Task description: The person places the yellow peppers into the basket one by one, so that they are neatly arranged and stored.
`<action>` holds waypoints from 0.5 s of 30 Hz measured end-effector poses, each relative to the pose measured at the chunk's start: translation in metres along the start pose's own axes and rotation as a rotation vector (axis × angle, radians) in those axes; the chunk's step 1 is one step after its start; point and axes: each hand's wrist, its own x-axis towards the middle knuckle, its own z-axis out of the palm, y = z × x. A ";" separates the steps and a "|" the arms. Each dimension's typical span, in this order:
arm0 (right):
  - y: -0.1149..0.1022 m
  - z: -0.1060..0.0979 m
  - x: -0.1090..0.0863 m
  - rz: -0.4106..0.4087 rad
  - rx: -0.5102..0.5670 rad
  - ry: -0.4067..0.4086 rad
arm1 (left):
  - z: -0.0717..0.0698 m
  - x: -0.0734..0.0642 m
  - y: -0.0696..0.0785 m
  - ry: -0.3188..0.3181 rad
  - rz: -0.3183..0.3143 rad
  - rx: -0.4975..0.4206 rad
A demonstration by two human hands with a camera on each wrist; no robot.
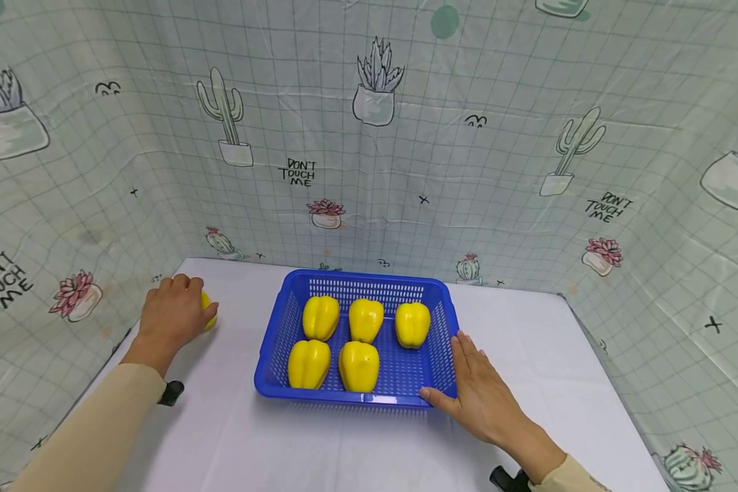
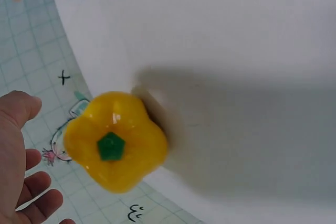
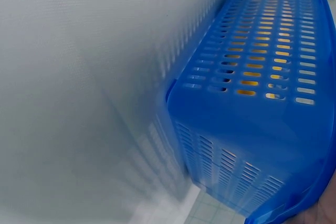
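Note:
Near the left side of the table, my left hand (image 1: 173, 311) is over a yellow bell pepper (image 1: 206, 305), mostly hidden behind it in the head view. From the left wrist, that pepper (image 2: 134, 148) shows its green stem end, and the loosely spread thumb and fingers (image 2: 39, 184) appear beside it with a gap. My right hand (image 1: 486, 393) lies along the right side of a blue plastic basket (image 1: 357, 400), fingers straight and thumb over the front right corner of the rim. Several yellow bell peppers (image 1: 359, 367) stand in the basket in two rows.
A white cloth (image 1: 510, 328) covers the table under the basket. Grey-green curtain (image 1: 369, 164) printed with cacti encloses the table at the back and both sides. The basket's slotted wall (image 3: 252, 114) fills the right part of the right wrist view.

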 end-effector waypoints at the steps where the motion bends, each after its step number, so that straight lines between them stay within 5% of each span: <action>1: 0.000 0.000 0.000 -0.001 0.002 0.002 | 0.002 0.000 -0.001 0.005 -0.006 0.000; 15: 0.001 0.004 0.001 0.001 -0.005 0.000 | 0.024 -0.001 -0.013 0.048 -0.037 0.006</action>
